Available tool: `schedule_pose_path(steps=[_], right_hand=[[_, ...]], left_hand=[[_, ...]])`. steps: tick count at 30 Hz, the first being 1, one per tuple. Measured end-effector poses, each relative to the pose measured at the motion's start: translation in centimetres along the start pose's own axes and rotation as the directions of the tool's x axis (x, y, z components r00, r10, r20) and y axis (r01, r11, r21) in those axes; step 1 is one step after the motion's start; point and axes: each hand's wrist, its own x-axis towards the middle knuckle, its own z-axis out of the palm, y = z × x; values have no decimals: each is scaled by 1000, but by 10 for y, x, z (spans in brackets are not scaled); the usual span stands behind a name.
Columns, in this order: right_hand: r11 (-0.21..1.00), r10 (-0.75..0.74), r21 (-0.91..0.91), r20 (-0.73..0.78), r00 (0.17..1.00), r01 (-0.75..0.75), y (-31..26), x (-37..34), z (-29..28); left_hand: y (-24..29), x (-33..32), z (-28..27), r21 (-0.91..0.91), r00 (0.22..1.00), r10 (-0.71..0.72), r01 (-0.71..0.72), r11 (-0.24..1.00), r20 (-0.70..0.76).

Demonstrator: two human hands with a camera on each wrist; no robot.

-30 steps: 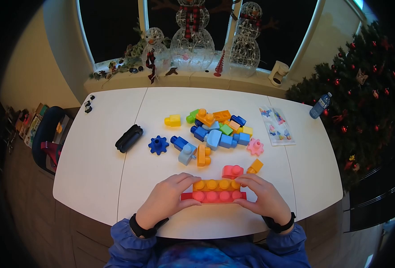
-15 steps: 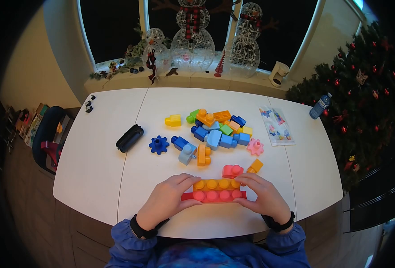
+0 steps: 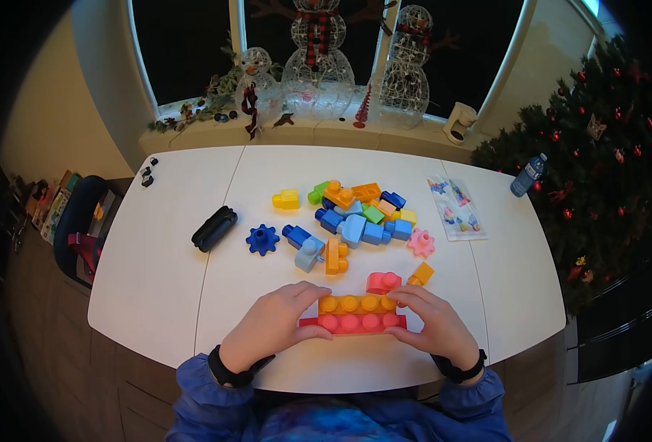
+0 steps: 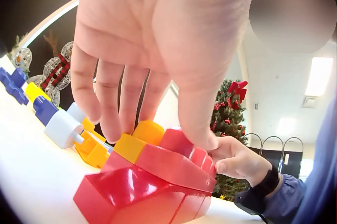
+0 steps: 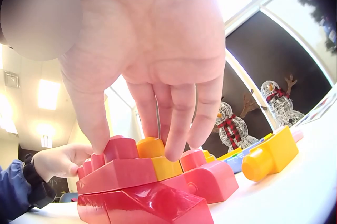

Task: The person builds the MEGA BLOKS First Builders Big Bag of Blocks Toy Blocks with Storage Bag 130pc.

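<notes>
Head view: the block lies at the near side of the white table, directly before you, with one of your hands at each end. Your left hand and right hand pinch it, each with thumb at the near side and fingers at the far side, the gap no wider than the block's depth.

The step in hand appears to be squaring and seating the upper rows on the red base. For good seating, match the force of your two hands, press straight down at both ends, then over the middle, and check that the seam above the base runs even. Uneven pressure could rock one end up. Mind the pink brick just behind the block, near your right fingertips.

Note the materials: smooth, hard-looking plastic throughout, glossiest on the base, whose ends slope in flat facets. The orange row and pink row lie side by side, each with four rounded studs. Farther off, the blue gear and pink gear show scalloped rims, a contrast to the straight-sided rows.
</notes>
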Motion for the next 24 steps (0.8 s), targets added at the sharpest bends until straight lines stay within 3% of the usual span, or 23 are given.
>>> schedule_pose_path(steps=[9,12,15,17,20,24], right_hand=[[999,-13,40,-4,1000,14,-1,6,-8],[1000,4,17,-111,994,-3,5,27,-25],[995,61,-74,-129,990,-71,34,67,-35],[988,-60,-153,-148,987,37,67,99,-32],[960,49,-272,-58,997,-63,102,140,-20],[906,66,-419,-18,998,-67,123,168,-1]], left_hand=[[-2,31,-28,32,996,60,-58,998,-62],[3,28,-24,-18,998,42,-43,999,-54],[5,24,-17,-11,998,45,-45,999,-48],[4,20,-15,11,997,52,-52,999,-52],[8,13,-12,-30,994,53,-56,998,-93],[10,4,-13,-28,995,25,-28,999,-96]])
